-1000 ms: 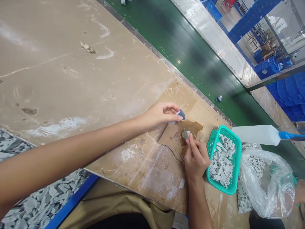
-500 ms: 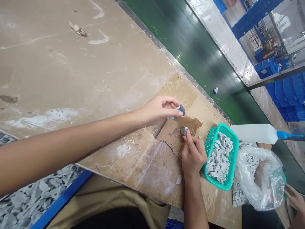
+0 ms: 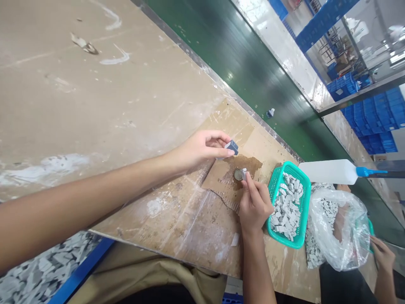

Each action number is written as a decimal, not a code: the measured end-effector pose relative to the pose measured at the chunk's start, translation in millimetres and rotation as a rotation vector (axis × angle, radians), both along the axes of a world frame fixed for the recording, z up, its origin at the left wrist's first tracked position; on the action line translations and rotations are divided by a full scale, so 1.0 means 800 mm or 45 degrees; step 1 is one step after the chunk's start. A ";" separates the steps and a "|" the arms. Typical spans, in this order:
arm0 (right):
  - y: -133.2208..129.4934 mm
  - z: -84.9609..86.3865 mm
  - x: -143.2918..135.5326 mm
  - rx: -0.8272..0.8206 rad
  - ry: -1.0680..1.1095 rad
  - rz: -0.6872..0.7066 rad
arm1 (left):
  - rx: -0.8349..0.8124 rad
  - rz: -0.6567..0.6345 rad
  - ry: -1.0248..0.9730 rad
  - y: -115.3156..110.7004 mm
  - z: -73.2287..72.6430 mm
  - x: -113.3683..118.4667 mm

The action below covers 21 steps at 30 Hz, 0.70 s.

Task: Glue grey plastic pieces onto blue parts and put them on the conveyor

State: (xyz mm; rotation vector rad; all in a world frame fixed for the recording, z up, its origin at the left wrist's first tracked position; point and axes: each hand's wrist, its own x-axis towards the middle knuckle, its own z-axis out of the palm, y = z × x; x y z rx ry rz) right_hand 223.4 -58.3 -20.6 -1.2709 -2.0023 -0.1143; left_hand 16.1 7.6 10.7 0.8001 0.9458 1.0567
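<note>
Between the thumb and fingers of my left hand is a small dark grey block with a lighter face. My right hand pinches a small light grey piece just above a small round dish. This dish sits on a torn, wet-looking piece of cardboard on the worktable. Beside my right hand stands a green basket holding several small grey and white pieces.
A white bottle with a blue nozzle lies behind the basket. A clear plastic bag is at the right, near another person's hand. A blue-edged bin of grey pieces is lower left. A green belt runs behind.
The whole view has shifted, so the scene sits further left. The grey piece in my right hand has moved slightly off the dish, which shows more. The block in my left hand is turned differently.
</note>
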 end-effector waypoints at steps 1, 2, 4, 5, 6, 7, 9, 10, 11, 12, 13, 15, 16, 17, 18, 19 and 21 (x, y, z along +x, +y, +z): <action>0.000 -0.001 0.000 0.000 0.021 0.008 | -0.009 -0.012 -0.014 -0.002 0.000 0.000; 0.001 -0.001 0.000 -0.003 0.045 0.018 | -0.016 -0.025 -0.029 -0.003 0.000 0.001; 0.001 -0.001 0.001 -0.031 0.080 0.038 | -0.021 -0.039 -0.054 -0.006 0.000 0.001; 0.001 0.000 0.001 -0.050 0.094 0.040 | -0.027 -0.044 -0.059 -0.007 0.000 0.001; 0.001 0.001 0.001 -0.070 0.114 0.035 | -0.035 -0.048 -0.058 -0.008 0.000 0.000; 0.000 0.004 0.001 -0.087 0.144 0.028 | -0.041 -0.053 -0.053 -0.009 0.000 0.000; -0.002 0.011 0.000 -0.106 0.238 0.019 | -0.048 -0.088 -0.033 -0.010 -0.001 0.000; -0.003 0.015 -0.001 -0.122 0.292 0.019 | -0.049 -0.122 -0.023 -0.011 -0.002 0.001; -0.004 0.019 -0.002 -0.150 0.345 0.022 | -0.047 -0.160 -0.014 -0.012 -0.004 0.002; -0.006 0.023 -0.002 -0.184 0.395 0.022 | -0.043 -0.202 -0.002 -0.014 -0.005 0.004; -0.008 0.027 -0.002 -0.221 0.442 0.018 | -0.041 -0.244 0.012 -0.016 -0.006 0.007; -0.011 0.034 -0.001 -0.294 0.524 0.008 | -0.054 -0.313 0.033 -0.021 -0.008 0.013; -0.013 0.037 0.000 -0.324 0.553 0.013 | -0.070 -0.338 0.031 -0.023 -0.008 0.016; -0.014 0.040 0.001 -0.349 0.572 0.029 | -0.095 -0.361 0.021 -0.026 -0.008 0.018; -0.015 0.042 0.002 -0.369 0.582 0.054 | -0.121 -0.379 0.006 -0.029 -0.008 0.020; -0.017 0.045 0.002 -0.383 0.587 0.081 | -0.140 -0.392 -0.009 -0.031 -0.007 0.022; -0.018 0.048 0.002 -0.393 0.597 0.119 | -0.152 -0.410 -0.021 -0.034 -0.006 0.024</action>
